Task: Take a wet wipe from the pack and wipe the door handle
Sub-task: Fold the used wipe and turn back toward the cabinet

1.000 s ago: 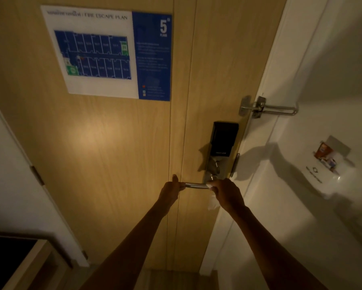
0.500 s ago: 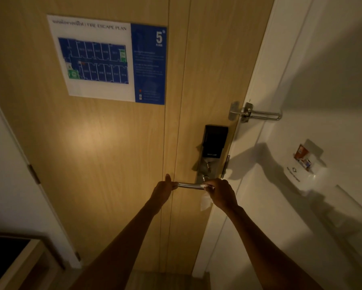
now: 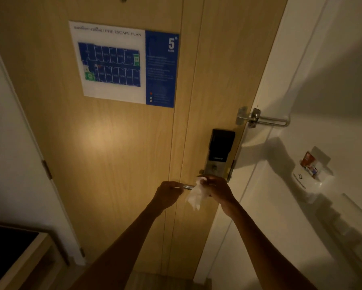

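Head view, dim light, and both arms reach out to the wooden door (image 3: 121, 153). The door handle (image 3: 189, 187) is a silver lever whose long axis runs level, left to right; its free end points left, its root sits under the black electronic lock (image 3: 220, 151). Only a short bare stretch of metal shows between the two hands. The left hand (image 3: 168, 194) closes around the free end, fingers curled onto the bar. The right hand (image 3: 218, 189) is at the lock end, fingers pinched on the wet wipe (image 3: 195, 194) and pressing it to the lever. The wipe is white and crumpled, bunched at the top where it meets the metal, its loose tail hanging down to a ragged point below the handle. On the white wall at right, a key-card holder (image 3: 309, 174) carries a red-and-white card standing in its slot. Above the lock, a metal swing-bar latch (image 3: 261, 119) spans door and frame. A blue-and-white fire escape plan (image 3: 125, 63) is fixed high on the door.
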Action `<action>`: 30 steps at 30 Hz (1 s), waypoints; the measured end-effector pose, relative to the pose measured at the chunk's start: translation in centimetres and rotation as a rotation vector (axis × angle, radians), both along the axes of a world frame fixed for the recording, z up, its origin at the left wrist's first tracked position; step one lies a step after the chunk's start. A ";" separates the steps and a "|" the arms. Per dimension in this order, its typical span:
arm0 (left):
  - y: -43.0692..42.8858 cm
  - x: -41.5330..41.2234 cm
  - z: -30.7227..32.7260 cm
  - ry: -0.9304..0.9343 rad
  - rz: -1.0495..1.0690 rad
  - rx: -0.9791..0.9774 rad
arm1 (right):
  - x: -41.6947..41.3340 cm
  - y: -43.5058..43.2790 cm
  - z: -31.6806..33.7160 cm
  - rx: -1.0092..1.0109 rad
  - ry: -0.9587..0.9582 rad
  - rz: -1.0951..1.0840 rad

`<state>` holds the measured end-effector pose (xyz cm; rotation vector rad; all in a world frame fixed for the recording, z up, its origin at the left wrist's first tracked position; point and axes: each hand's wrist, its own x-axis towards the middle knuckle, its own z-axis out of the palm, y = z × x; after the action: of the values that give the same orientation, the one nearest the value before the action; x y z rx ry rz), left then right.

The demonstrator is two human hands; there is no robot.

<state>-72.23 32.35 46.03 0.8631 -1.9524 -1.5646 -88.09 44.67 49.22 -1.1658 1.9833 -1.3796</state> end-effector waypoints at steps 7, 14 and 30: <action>0.6 2.6 1.2 -0.034 0.021 -0.027 | 2.9 -2.4 0.5 0.022 -0.042 0.046; 0.1 6.6 0.5 -0.005 0.233 0.034 | 6.7 -4.8 0.3 0.021 -0.231 0.168; -4.0 23.8 -1.5 -0.073 0.536 0.081 | 20.4 -14.2 -2.4 0.236 -0.277 0.459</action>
<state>-48.45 28.36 44.58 1.3590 -1.5309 -1.3068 -67.73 30.51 46.78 -1.1550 1.5152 -0.9812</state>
